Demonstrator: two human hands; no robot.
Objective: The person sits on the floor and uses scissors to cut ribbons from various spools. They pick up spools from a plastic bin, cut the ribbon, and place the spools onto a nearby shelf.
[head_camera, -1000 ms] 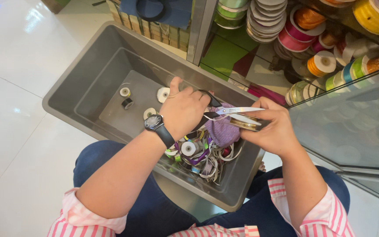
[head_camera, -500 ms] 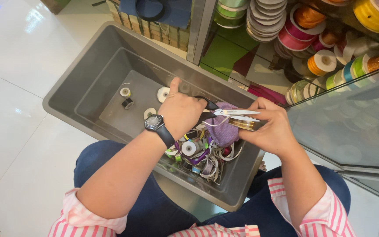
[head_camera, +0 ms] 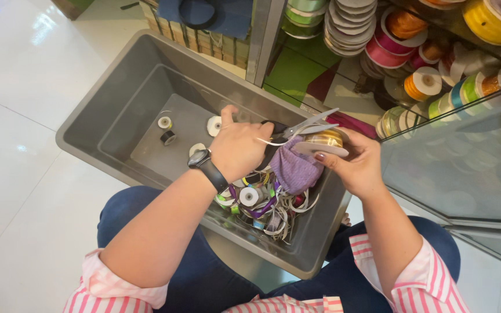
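Scissors (head_camera: 305,125) newly open, handles hidden.

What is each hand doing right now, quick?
Left hand: closed around the handles of the scissors, blades parted.
Right hand: closed on a gold ribbon spool held over the grey bin.

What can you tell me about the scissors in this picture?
The scissors have dark handles and bright, metal-looking blades. The left hand grips the handles, fingers through the loops. The blades stand slightly open, pointing right and a little up, over the grey bin. They sit just above a gold ribbon spool held in the right hand.
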